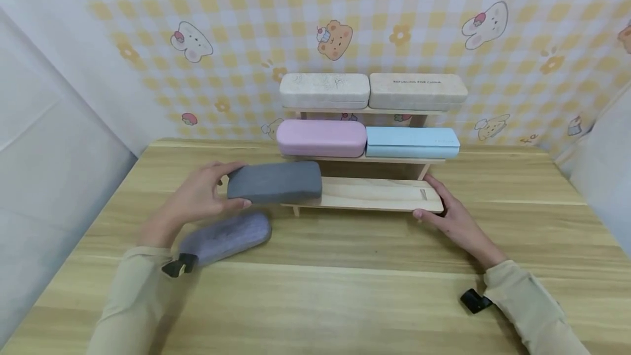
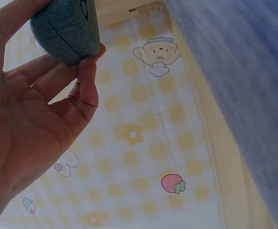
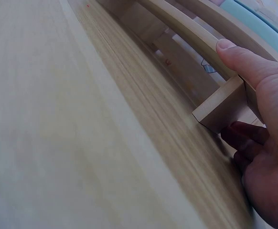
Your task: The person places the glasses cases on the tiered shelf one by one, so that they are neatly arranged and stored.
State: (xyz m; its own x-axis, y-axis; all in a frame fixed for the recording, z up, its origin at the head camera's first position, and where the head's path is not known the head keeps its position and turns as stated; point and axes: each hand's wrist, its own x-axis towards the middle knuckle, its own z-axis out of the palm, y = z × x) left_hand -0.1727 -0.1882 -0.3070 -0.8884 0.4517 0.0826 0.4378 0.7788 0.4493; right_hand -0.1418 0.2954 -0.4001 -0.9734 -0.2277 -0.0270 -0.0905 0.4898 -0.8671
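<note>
My left hand (image 1: pixel 197 196) grips a dark grey glasses case (image 1: pixel 274 182) by its left end, thumb at the front and fingers behind. The case lies across the left part of the lowest step of a three-tier wooden rack (image 1: pixel 367 193), its left end sticking out past the step. In the left wrist view, the same case (image 2: pixel 67 31) sits between thumb and fingers. My right hand (image 1: pixel 455 223) holds the right end of that lowest step, thumb along the front edge. The right wrist view shows its fingers (image 3: pixel 244 138) beside the rack's end support.
A purple-grey glasses case (image 1: pixel 234 234) lies on the wooden table (image 1: pixel 365 305) under my left wrist. Pink (image 1: pixel 321 138) and light blue (image 1: pixel 413 142) cases fill the middle tier. Two pale cases, one left (image 1: pixel 324 91) and one right (image 1: pixel 418 92), top the rack before a checked cloth.
</note>
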